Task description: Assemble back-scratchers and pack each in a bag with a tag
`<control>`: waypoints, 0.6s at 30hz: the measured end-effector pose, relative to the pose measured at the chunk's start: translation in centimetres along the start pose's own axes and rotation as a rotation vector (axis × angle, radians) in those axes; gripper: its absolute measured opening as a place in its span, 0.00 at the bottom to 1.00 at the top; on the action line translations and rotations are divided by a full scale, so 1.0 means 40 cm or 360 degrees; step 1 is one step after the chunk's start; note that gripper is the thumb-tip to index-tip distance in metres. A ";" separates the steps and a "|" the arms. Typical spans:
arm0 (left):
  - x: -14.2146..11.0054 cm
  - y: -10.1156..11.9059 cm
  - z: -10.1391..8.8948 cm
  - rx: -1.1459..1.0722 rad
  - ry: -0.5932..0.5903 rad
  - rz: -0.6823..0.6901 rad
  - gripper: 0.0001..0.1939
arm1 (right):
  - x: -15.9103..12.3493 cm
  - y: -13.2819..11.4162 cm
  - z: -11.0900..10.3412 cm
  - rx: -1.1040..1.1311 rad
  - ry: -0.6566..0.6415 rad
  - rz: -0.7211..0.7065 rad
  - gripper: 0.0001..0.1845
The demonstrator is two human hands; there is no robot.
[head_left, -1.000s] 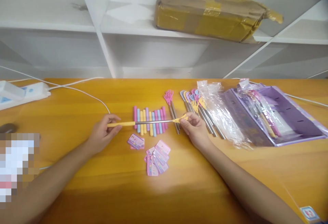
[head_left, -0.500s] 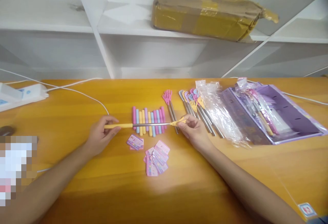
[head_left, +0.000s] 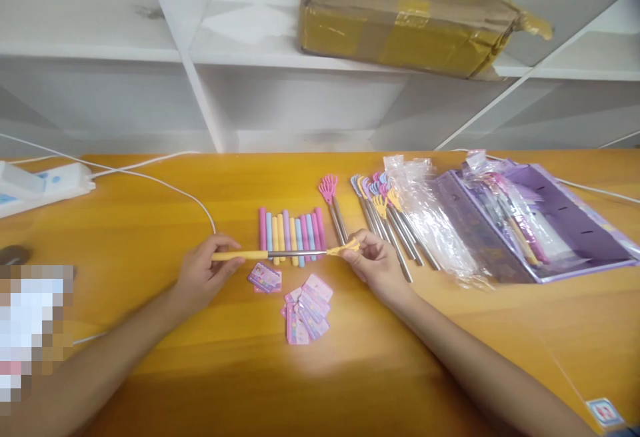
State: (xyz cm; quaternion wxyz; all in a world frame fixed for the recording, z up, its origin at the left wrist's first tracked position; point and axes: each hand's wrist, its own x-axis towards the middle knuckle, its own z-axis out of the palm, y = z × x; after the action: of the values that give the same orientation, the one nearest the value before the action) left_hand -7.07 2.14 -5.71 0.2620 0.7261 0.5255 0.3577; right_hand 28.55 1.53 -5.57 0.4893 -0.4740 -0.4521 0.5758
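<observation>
white shelving [head_left: 300, 100] behind a wooden tabletop [head_left: 200, 370]

split into open compartments by white partitions [head_left: 199, 97] and a shelf board [head_left: 250, 56]. brightens above, dims to grey in the lower bays [head_left: 80, 97]. reflects pale light off the glossy, orange-brown surface.

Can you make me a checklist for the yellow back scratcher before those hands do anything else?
1. Left hand grips the yellow handle: ok.
2. Right hand pinches the yellow claw head: ok.
3. Handle and claw head match in colour: ok, both yellow.
4. Metal rod fixed tightly into the handle: cannot tell; they meet, but tightness doesn't show.
5. Pink-and-purple cards neatly stacked: not ok, they overlap in a loose fan.
6. Purple box open: ok.
</observation>
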 end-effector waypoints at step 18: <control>-0.016 0.038 0.019 -0.0119 -0.0047 0.0212 0.05 | -0.035 -0.010 0.054 0.0026 -0.0080 0.0097 0.26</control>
State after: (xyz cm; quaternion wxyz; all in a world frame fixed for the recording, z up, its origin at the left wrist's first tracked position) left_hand -5.70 1.03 -5.17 0.2723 0.7544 0.4584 0.3829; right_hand 26.56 0.08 -4.75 0.4639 -0.4690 -0.4449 0.6057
